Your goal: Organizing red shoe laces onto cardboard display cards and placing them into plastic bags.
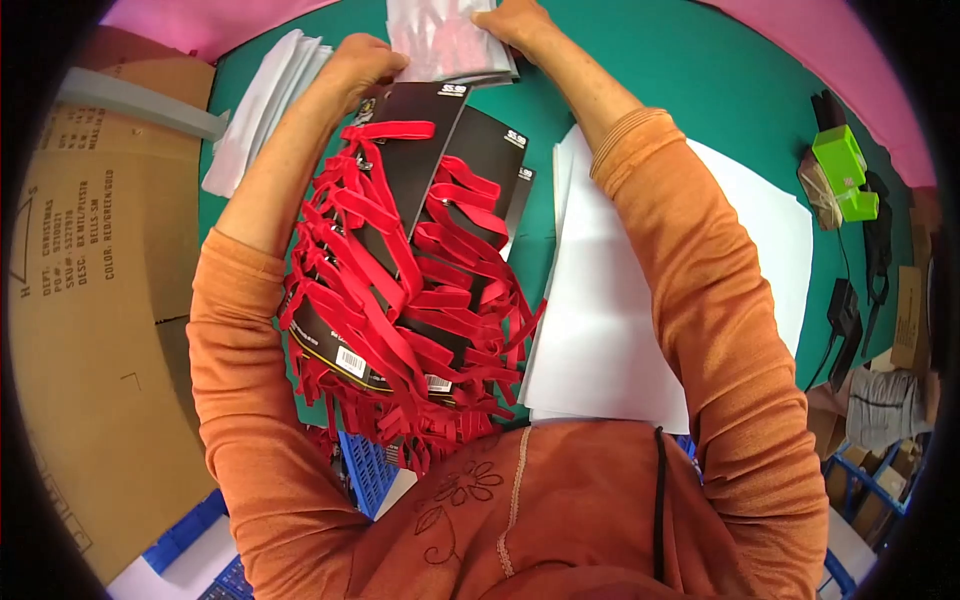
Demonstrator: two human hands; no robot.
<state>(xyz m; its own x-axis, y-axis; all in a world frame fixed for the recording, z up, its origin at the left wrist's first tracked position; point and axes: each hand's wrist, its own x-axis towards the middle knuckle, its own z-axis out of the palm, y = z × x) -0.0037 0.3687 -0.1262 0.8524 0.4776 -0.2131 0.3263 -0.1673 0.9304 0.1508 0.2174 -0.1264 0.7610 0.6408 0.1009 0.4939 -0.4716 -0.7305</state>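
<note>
While the left hand (366, 66) pinched the left edge of a translucent white packet (440, 45) with red showing through it, the right hand (515, 22) grasped its right side, above the green tabletop (720, 85). Black cards (425, 115) with red ribbons (365, 260) lay heaped between the forearms, white sheets (605, 300) to their right, and folded white wraps (262, 105) beyond the left forearm.

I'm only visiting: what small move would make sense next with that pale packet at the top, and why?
Probably a gentle smoothing of the pale packet: its surface looks wrinkled, and the left hand is at its left edge and the right hand at its right, well placed for drawing it flat.
</note>
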